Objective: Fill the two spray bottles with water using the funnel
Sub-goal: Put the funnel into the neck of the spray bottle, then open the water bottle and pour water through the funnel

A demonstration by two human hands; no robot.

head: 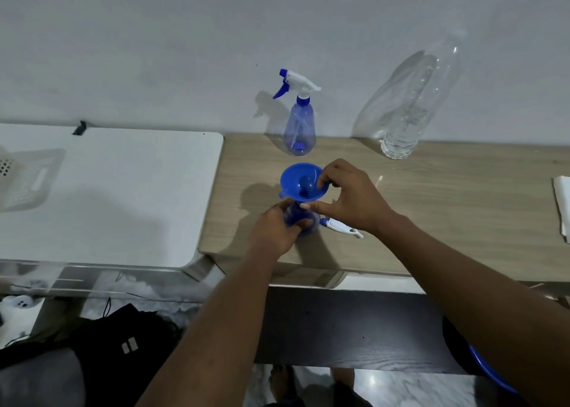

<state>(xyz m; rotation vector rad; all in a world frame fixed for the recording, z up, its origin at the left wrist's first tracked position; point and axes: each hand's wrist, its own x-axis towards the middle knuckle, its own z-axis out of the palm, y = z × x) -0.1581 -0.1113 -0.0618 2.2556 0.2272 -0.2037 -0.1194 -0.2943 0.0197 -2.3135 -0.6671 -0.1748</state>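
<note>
The blue plastic funnel (303, 184), a smooth cone, stands upright with its wide mouth up and its spout down in the neck of a translucent blue plastic spray bottle (310, 225), which also stands upright on the pale wood-grain bench (431, 209). Whether this bottle holds water cannot be told.

The left hand (274, 230) grips the bottle's body just below the funnel, fingers (297, 224) curled round it. The right hand (351, 196) pinches the funnel's rim between thumb and forefinger, its other fingers (331, 212) loosely spread.

Just right of the funnel and below it lies a white and blue trigger head (340, 227), flat on the bench.

Behind the funnel, a second translucent blue spray bottle (299, 128) stands capped, nozzle pointing left. Farther right of the funnel, a tall clear plastic bottle (413, 104) holds clear water in its lower part.
</note>
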